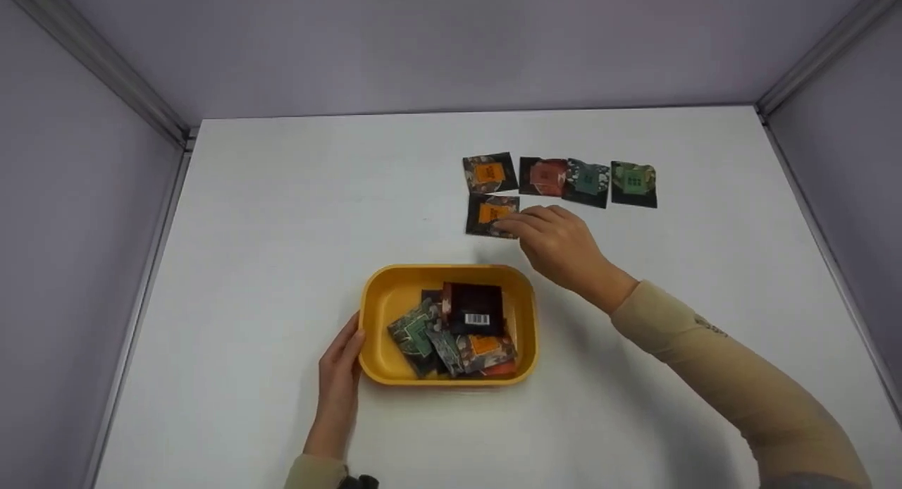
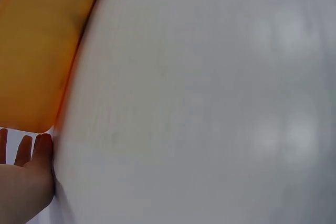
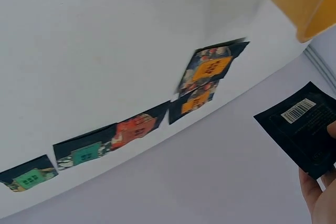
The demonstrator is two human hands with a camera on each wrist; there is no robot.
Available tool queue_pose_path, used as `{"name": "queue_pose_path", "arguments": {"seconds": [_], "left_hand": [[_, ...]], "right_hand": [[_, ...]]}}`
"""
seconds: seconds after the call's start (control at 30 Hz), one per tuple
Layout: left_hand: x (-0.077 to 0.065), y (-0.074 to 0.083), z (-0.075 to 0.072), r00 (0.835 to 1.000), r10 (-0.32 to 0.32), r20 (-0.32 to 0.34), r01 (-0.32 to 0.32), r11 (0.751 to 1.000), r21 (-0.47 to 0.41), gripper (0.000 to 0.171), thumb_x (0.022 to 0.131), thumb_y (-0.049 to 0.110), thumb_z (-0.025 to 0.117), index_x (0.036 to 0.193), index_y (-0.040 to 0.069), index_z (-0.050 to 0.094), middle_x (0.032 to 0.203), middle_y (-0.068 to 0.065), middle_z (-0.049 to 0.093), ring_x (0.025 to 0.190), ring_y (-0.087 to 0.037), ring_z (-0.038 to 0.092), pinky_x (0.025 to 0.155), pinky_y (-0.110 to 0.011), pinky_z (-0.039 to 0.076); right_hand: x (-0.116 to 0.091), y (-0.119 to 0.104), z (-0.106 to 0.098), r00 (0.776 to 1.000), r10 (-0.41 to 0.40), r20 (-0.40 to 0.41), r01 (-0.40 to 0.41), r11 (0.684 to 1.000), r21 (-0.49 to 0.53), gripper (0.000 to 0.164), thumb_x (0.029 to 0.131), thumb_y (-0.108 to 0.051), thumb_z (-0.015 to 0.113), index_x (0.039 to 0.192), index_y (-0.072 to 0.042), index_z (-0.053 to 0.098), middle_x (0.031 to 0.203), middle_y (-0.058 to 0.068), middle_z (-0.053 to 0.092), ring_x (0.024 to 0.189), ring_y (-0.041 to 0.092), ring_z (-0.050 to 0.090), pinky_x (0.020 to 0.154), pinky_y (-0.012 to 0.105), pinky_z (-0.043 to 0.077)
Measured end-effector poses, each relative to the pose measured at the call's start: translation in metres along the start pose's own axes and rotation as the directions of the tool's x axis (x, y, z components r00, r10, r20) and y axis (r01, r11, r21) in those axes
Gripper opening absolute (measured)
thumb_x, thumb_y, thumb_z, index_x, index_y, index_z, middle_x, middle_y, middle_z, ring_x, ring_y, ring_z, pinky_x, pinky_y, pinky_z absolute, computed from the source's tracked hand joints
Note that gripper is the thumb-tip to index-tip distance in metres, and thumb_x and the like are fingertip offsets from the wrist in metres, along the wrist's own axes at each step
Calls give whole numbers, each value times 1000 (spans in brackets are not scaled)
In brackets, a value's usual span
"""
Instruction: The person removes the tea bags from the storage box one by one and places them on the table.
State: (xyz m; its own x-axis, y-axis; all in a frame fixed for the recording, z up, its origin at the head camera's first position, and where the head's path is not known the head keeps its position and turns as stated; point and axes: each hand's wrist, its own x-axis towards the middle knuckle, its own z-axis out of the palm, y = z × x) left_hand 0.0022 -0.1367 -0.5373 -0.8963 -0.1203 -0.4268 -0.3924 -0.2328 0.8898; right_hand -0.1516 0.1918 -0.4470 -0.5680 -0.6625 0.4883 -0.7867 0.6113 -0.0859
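Observation:
My left hand (image 1: pixel 340 358) rests with fairly straight fingers against the left end of a yellow tray (image 1: pixel 373 292). Those fingers (image 2: pixel 42 148) also meet the tray's end in the left wrist view. Above the tray, my right hand (image 1: pixel 560 246) pinches a small dark sachet (image 3: pixel 299 129) whose barcode side faces the right wrist camera. In the head view its fingertips are at an orange-labelled sachet (image 1: pixel 483 218); whether this is the held one I cannot tell. The right wrist view shows an orange-labelled sachet (image 3: pixel 212 66) on the table beside another orange-labelled sachet (image 3: pixel 195 103).
Along the back lie sachets with orange (image 1: pixel 490 172), red (image 1: pixel 542 175), teal (image 1: pixel 587 182) and green (image 1: pixel 634 182) labels. The red and teal ones touch or overlap. Several mixed sachets, one barcode side up (image 1: pixel 476 306), are heaped in the tray. Walls border the white table (image 1: pixel 282 214).

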Motion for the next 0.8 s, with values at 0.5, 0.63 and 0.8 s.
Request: {"name": "queue_pose_path", "arguments": {"seconds": [0.5,0.63,0.8], "left_hand": [[-2,6,10,995,-11,-100,14,1000,27,52,102,40,55,150,22,45,153,9,40,140,-5,35,113,-23,33],[0,3,8,997,-3,-80,2,1000,-16,53,101,40,56,149,19,46,152,6,42,138,-7,39,111,-22,36],[3,-2,4,998,6,-62,-9,999,-52,56,98,44,60,147,16,50,149,5,45,134,-9,43,107,-22,40]], "right_hand": [[-20,57,28,978,192,80,-186,980,-75,30,92,5,62,120,-4,68,108,17,72,97,33,69,83,48,58],[-26,69,38,977,202,73,-193,975,-114,21,94,4,61,114,-1,69,102,18,73,94,34,69,81,50,58],[-35,78,46,970,229,83,-218,969,-117,21,94,5,61,113,1,70,102,19,73,92,35,69,78,50,58]]}}
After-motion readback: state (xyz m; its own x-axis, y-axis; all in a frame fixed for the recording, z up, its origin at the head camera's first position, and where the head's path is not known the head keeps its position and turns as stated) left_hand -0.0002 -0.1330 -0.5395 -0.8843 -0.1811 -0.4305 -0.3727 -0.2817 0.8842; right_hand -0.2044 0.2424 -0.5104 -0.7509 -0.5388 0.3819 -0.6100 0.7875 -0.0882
